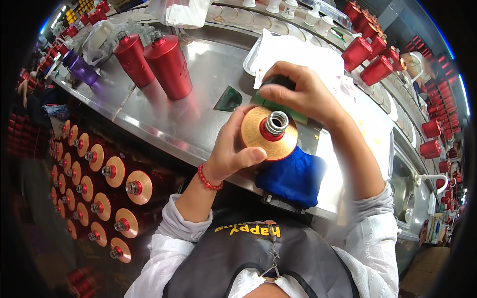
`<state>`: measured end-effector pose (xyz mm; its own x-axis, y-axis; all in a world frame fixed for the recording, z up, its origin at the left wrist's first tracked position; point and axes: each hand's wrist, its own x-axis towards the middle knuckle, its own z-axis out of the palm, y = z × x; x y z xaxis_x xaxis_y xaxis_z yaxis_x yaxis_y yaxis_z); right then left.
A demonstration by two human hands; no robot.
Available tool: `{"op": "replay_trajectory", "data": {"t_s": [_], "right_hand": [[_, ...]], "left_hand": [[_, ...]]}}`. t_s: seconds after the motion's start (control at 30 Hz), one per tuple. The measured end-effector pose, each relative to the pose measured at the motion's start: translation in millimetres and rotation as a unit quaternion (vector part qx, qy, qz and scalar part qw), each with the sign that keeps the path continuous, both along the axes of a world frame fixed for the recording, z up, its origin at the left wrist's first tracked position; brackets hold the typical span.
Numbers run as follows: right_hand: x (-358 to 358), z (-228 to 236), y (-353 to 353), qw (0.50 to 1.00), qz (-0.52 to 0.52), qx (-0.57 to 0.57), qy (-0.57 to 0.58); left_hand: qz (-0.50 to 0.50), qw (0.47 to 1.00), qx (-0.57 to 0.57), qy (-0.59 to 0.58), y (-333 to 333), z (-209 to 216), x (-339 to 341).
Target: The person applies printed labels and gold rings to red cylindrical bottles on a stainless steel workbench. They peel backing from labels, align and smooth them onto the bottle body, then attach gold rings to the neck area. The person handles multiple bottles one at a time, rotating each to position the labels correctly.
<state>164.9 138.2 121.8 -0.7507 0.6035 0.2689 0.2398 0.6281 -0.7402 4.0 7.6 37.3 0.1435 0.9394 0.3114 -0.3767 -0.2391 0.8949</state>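
My left hand is wrapped round a red bottle with a gold shoulder and a bare, threaded glass neck. The neck tips up towards me; the bottle's lower body is hidden. Just beyond it, my right hand is closed on a dark rounded object, whose kind I cannot make out. A green flat piece shows under that hand, partly covered. Below the bottle lies a blue cloth at the table's near edge. A dark green, glossy flat piece rests on the metal to the left.
Two red bottles stand on the metal table at the left, near a purple cup. White paper covers a tray beyond my hands. Many gold-shouldered bottles stand lower left. A curved conveyor carries white pieces and red bottles.
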Motion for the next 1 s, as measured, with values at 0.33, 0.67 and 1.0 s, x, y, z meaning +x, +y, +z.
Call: {"op": "replay_trajectory", "data": {"t_s": [0.33,0.67,1.0], "right_hand": [[-5,14,2,0.993,0.084,-0.077,0.013],[-6,9,13,0.998,-0.002,0.037,-0.048],[-34,23,15,0.985,0.144,0.019,-0.091]], "left_hand": [[-0.065,0.997,-0.02,-0.028,5,0,-10],[0.118,0.992,0.026,0.035,-11,-2,13],[0.024,0.999,0.026,-0.027,2,-6,5]]}}
